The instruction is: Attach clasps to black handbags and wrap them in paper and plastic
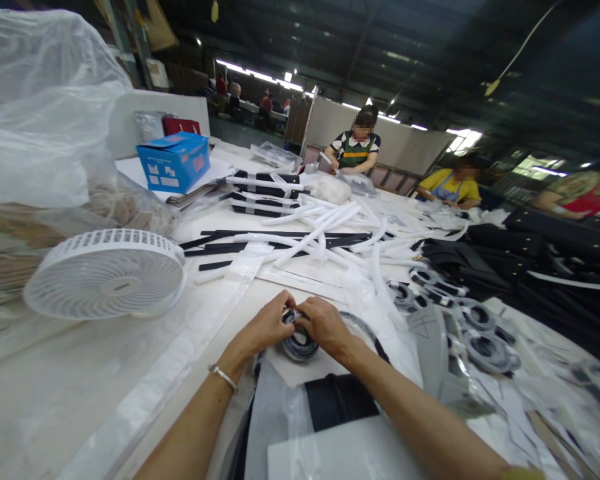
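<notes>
A small coil of dark strap [300, 349] stands on the white table in front of me, with a pale, shiny layer showing around it. My left hand [270, 325] grips its left and upper edge, fingers curled and thumb on the near side. From the other side my right hand [326, 324] closes on the top of the same coil, its fingertips close to those of the left. A loose dark strip [365, 328] curves out behind my right wrist. Just nearer to me lies a black folded piece [340, 400] in clear plastic.
Wrapped coils [490, 350] and a grey tape dispenser [427, 353] are to the right. Black and white strips [325, 233] lie across the table ahead. A white fan [110, 277] and a blue box [174, 162] stand left. Co-workers [357, 150] sit across the table.
</notes>
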The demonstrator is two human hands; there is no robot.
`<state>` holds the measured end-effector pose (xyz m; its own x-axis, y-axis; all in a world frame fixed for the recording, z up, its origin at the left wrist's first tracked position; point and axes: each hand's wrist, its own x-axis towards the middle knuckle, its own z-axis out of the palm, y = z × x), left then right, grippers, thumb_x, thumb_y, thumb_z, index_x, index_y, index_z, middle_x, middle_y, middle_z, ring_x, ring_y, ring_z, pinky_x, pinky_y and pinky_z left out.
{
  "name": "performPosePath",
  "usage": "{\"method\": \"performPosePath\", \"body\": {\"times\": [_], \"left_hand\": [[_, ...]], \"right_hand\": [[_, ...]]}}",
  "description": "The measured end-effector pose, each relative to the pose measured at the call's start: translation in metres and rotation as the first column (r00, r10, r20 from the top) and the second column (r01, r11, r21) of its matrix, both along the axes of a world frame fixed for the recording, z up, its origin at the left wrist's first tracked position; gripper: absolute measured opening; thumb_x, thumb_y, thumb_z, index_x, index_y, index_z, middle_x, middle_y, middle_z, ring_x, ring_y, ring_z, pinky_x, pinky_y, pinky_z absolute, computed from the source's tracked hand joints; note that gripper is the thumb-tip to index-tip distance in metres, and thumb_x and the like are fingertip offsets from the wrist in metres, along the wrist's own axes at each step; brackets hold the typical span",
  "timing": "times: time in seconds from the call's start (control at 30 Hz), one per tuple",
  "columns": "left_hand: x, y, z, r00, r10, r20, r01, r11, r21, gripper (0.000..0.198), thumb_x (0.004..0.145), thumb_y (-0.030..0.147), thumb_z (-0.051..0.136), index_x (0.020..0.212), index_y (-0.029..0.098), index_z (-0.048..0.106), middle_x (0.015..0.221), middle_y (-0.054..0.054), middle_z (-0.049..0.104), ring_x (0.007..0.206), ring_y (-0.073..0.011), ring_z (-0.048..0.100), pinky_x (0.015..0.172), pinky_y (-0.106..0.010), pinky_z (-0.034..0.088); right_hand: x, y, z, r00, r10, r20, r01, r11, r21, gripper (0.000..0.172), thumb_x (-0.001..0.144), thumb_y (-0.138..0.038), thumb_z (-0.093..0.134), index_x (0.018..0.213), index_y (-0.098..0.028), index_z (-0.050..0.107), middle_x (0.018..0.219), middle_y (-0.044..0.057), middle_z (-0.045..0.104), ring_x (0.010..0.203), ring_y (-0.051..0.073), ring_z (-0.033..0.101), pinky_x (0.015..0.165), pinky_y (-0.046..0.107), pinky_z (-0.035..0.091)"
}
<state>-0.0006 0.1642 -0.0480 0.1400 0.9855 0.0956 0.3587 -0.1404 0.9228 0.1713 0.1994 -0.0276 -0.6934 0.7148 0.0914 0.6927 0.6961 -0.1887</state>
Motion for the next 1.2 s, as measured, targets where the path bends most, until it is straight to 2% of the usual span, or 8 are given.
{"method": "performPosePath", "body": {"times": [0.13,0.3,0.47,0.67,0.8,0.9,1.07,1.2], "left_hand": [[0.004,0.005,-0.009,0.997,0.073,0.010,-0.073,0.997,-0.018,0.023,0.063,0.014,0.057,0.084,0.022,0.050,0.075,0.004,0.058,0.073,-0.0161,0.054,0.067,-0.026,0.040],[0.009,0.007,-0.011,0.990,0.126,0.062,-0.124,0.992,-0.031,0.018,0.066,0.019,0.059,0.083,0.021,0.055,0.075,0.003,0.060,0.074,-0.0166,0.056,0.070,-0.027,0.041],[0.008,0.010,-0.016,0.981,0.146,0.130,-0.144,0.989,-0.021,0.019,0.067,0.025,0.062,0.085,0.021,0.058,0.087,0.001,0.064,0.081,-0.0172,0.058,0.076,-0.027,0.043],[0.006,0.013,-0.023,0.975,0.123,0.183,-0.119,0.992,-0.033,0.019,0.066,0.025,0.061,0.085,0.021,0.061,0.086,0.000,0.065,0.076,-0.0170,0.057,0.072,-0.027,0.043],[0.005,0.013,-0.022,0.970,0.126,0.208,-0.120,0.992,-0.040,0.019,0.067,0.028,0.062,0.084,0.020,0.061,0.084,0.000,0.064,0.077,-0.0172,0.057,0.072,-0.027,0.043],[0.005,0.013,-0.021,0.968,0.119,0.222,-0.110,0.992,-0.054,0.018,0.067,0.031,0.062,0.082,0.020,0.060,0.077,0.001,0.063,0.069,-0.0155,0.055,0.068,-0.026,0.042],[0.005,0.013,-0.021,0.966,0.135,0.222,-0.124,0.990,-0.063,0.017,0.067,0.030,0.062,0.080,0.020,0.060,0.075,0.002,0.062,0.065,-0.0140,0.052,0.063,-0.025,0.040],[0.005,0.013,-0.022,0.968,0.153,0.200,-0.138,0.987,-0.084,0.020,0.067,0.034,0.065,0.079,0.020,0.060,0.067,0.004,0.059,0.060,-0.0143,0.050,0.058,-0.025,0.038]], "right_hand": [[0.000,-0.002,-0.004,0.999,0.037,0.023,-0.038,0.998,0.048,0.012,0.090,-0.016,0.061,0.101,-0.016,0.065,0.093,0.008,0.066,0.090,0.021,0.060,0.079,0.029,0.046],[0.004,0.000,-0.013,0.997,0.036,-0.068,-0.031,0.996,0.083,0.017,0.092,-0.014,0.057,0.108,-0.016,0.062,0.097,0.009,0.068,0.094,0.021,0.062,0.081,0.030,0.048],[0.003,0.001,-0.020,0.987,0.015,-0.162,0.000,0.996,0.093,0.012,0.091,-0.013,0.058,0.102,-0.017,0.062,0.099,0.009,0.067,0.095,0.021,0.062,0.084,0.030,0.048],[-0.001,0.000,-0.024,0.939,-0.058,-0.340,0.084,0.994,0.064,0.016,0.084,-0.007,0.062,0.095,-0.019,0.060,0.089,0.005,0.063,0.087,0.021,0.059,0.080,0.032,0.048],[-0.002,0.001,-0.023,0.942,-0.032,-0.334,0.055,0.997,0.061,0.016,0.083,-0.005,0.062,0.089,-0.019,0.059,0.088,0.005,0.062,0.087,0.020,0.057,0.080,0.031,0.047],[-0.002,0.000,-0.021,0.947,-0.018,-0.321,0.038,0.998,0.054,0.015,0.083,-0.005,0.061,0.086,-0.019,0.060,0.087,0.004,0.060,0.086,0.020,0.056,0.079,0.030,0.046],[-0.004,-0.001,-0.020,0.949,-0.051,-0.310,0.068,0.997,0.043,0.014,0.083,-0.006,0.060,0.086,-0.019,0.062,0.088,0.005,0.061,0.087,0.020,0.056,0.079,0.031,0.046],[-0.001,-0.007,0.001,0.947,-0.043,-0.320,0.056,0.998,0.030,0.020,0.080,-0.008,0.065,0.097,-0.020,0.065,0.096,0.005,0.067,0.092,0.021,0.061,0.086,0.033,0.047]]}}
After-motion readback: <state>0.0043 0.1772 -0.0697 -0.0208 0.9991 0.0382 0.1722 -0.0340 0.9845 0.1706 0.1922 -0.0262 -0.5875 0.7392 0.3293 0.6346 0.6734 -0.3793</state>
